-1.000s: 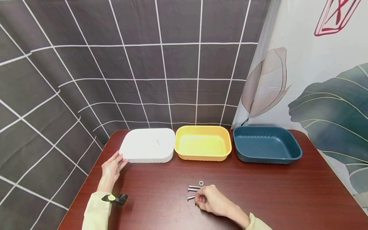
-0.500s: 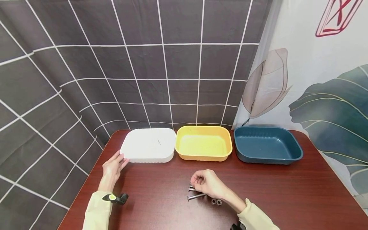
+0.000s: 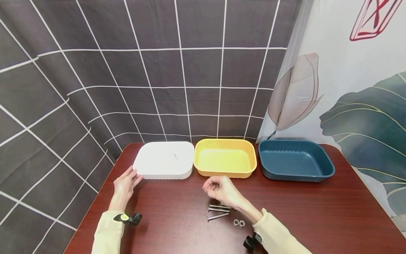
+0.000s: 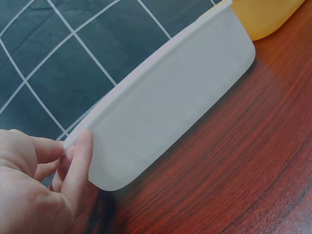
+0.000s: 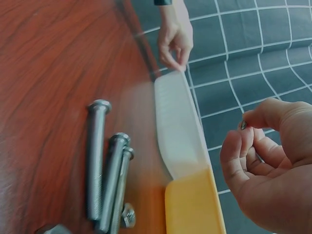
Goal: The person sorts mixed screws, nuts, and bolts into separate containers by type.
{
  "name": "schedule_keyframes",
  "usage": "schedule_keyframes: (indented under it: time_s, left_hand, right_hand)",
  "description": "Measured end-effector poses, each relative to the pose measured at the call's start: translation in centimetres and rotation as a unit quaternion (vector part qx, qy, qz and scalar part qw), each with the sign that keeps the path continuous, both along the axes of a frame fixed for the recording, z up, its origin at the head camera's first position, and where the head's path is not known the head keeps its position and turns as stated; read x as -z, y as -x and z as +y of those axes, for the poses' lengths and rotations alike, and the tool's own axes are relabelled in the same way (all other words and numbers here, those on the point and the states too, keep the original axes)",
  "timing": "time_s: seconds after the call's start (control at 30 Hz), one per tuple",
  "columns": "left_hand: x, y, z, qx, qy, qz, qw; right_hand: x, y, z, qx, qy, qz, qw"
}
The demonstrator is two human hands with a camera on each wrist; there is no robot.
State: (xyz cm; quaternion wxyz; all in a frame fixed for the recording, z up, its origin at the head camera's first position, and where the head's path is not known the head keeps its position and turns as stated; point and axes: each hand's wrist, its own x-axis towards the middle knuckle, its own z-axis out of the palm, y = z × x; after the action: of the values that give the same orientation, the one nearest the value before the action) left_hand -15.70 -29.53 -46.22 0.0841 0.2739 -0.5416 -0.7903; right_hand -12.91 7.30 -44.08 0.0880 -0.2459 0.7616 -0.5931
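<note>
My left hand (image 3: pixel 124 183) pinches the rim of a white tray (image 3: pixel 165 175) at its near left corner, thumb and fingers on either side of the wall. Two thin small screws (image 3: pixel 176 156) lie inside that tray. My right hand (image 3: pixel 223 191) is raised over the table just in front of the yellow tray (image 3: pixel 225 174). Between its thumb and index fingertip, in the right wrist view, is a small screw (image 5: pixel 243 125), mostly hidden by the fingers. Below this hand lie three long bolts (image 3: pixel 218 209) with round heads, and two nuts (image 3: pixel 239 223) to their right.
A dark blue tray (image 3: pixel 295 177) stands right of the yellow one, all three trays in a row along the back edge of the brown table (image 3: pixel 177 225). A grey checked curtain (image 3: pixel 203 70) hangs close behind. Another nut (image 5: pixel 128 215) shows beside the bolts.
My right hand has lifted from among the bolts and moved away from me toward the trays, small screw in its fingertips. Bolts and nuts it covered now show. The left hand stays at the white tray.
</note>
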Motion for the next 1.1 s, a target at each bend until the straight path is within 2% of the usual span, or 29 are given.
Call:
schedule_keyframes:
  time_s: [0.4, 0.7, 1.1]
  left_hand:
    - [0.0, -0.2, 0.0, -0.003, 0.006, 0.0, 1.0]
    - [-0.2, 0.0, 0.1, -0.006, 0.006, 0.003, 1.0]
    - [0.0, 0.0, 0.1, -0.007, 0.004, 0.001, 1.0]
  right_hand:
    - [-1.4, 2.3, -2.9, 0.011, 0.007, 0.005, 0.9999]
    - [-2.2, 4.2, -5.6, 0.039, 0.012, -0.038, 0.9985]
    - [-2.2, 6.5, -9.0, 0.081, 0.01, -0.099, 0.9917]
